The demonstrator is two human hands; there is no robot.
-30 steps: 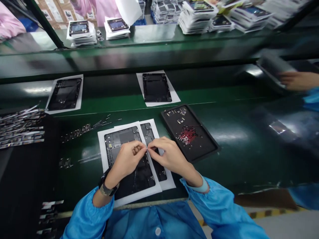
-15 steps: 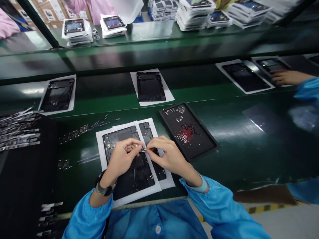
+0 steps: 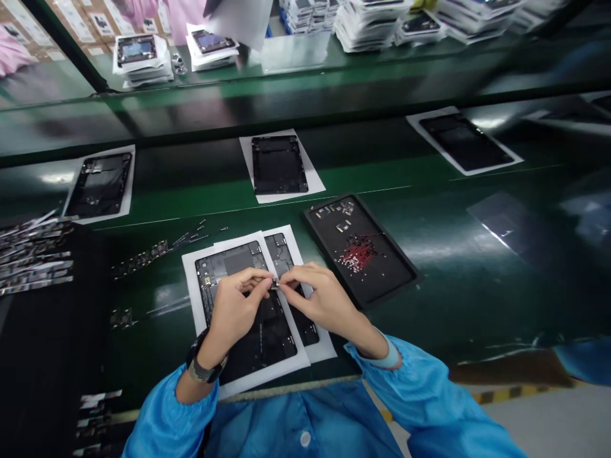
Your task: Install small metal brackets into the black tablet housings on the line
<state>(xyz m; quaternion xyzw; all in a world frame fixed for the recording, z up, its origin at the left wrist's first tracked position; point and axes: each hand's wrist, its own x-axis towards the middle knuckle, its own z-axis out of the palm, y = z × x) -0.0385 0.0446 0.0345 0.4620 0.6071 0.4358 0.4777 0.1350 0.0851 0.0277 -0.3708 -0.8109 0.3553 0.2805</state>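
Note:
My left hand (image 3: pixel 240 304) and my right hand (image 3: pixel 321 294) meet fingertip to fingertip, pinching a small circuit board (image 3: pixel 273 284) between them. Both hands are closed on it, and the fingers cover much of the board. Beneath them lies a black tablet housing (image 3: pixel 238 353) on white paper, overlapping a second tablet housing (image 3: pixel 280 251) on its own sheet. Just right of my right hand sits a black tray (image 3: pixel 382 289) with a tangle of red and black wired parts (image 3: pixel 357 253) and several small metallic pieces (image 3: pixel 342 226).
Small circuit boards (image 3: pixel 143 259) lie left of the housings, near a dark mat (image 3: pixel 52 343) with ribbon-like strips (image 3: pixel 35 254). Farther back, tablet housings (image 3: pixel 279 164) on paper line the green belt. Stacks of paper-wrapped panels (image 3: pixel 365 25) stand on the shelf, with a person in pink behind.
The housings on the belt have shifted slightly left in view. A co-worker's hand at the right has gone out of sight. My hands keep their pinch on the board, almost unmoved.

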